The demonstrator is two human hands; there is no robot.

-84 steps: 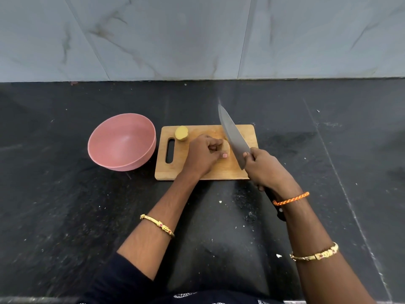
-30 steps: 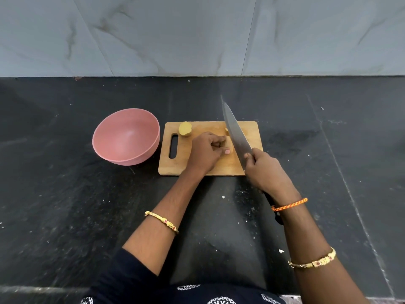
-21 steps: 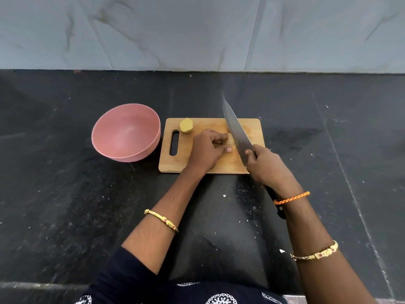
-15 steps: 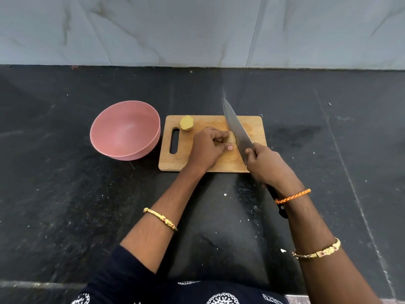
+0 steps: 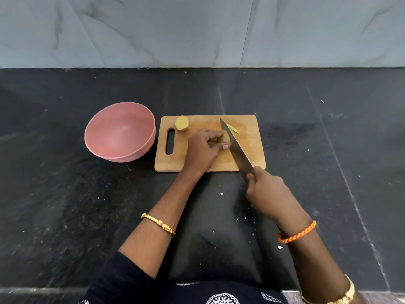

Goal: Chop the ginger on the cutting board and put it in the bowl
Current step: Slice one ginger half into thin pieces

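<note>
A wooden cutting board (image 5: 247, 137) lies on the black counter. My left hand (image 5: 202, 150) grips a piece of ginger (image 5: 225, 138) in the board's middle, fingers curled over it. My right hand (image 5: 266, 191) grips the handle of a large knife (image 5: 236, 148). The blade lies down on the board, right against the ginger's right side. A thin cut slice (image 5: 232, 129) rests just right of the blade near its tip. Another ginger chunk (image 5: 182, 123) sits at the board's far left corner. The pink bowl (image 5: 119, 133) stands empty to the left of the board.
The grey marble wall (image 5: 197, 29) rises behind the counter. Small white crumbs (image 5: 221, 193) dot the black counter (image 5: 65, 205) in front of the board. The counter's front edge runs just under my arms.
The knife has come down from a raised tilt through the ginger onto the board. A thin slice now lies to the right of the blade. My left hand kept its hold.
</note>
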